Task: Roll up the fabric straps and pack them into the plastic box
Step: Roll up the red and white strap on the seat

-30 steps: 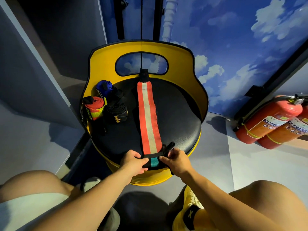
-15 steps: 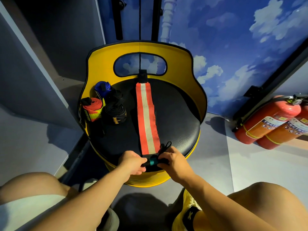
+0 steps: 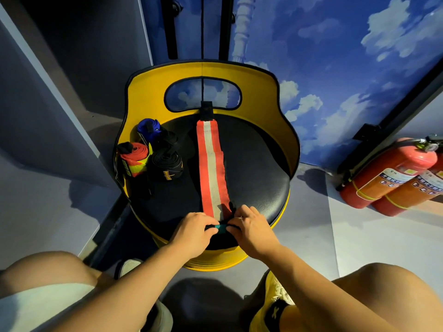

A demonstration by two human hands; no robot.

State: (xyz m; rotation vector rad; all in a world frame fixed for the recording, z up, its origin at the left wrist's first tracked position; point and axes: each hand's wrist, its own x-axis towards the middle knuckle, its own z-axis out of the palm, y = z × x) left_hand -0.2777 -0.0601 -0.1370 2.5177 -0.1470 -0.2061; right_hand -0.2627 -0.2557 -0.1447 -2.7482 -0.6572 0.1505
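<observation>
Right now we pinch the near end of the red-and-white strap [image 3: 212,168] between both hands, left hand [image 3: 191,232] and right hand [image 3: 251,227], fingers curled round the small starting roll at the near edge of the black seat [image 3: 259,168]. The strap runs flat away to the far side. We judge the roll could start crooked if one hand leads, coning sideways, or slacken if our pinch loosens. Finished rolls [image 3: 148,159] sit at far left; we see no plastic box.
</observation>
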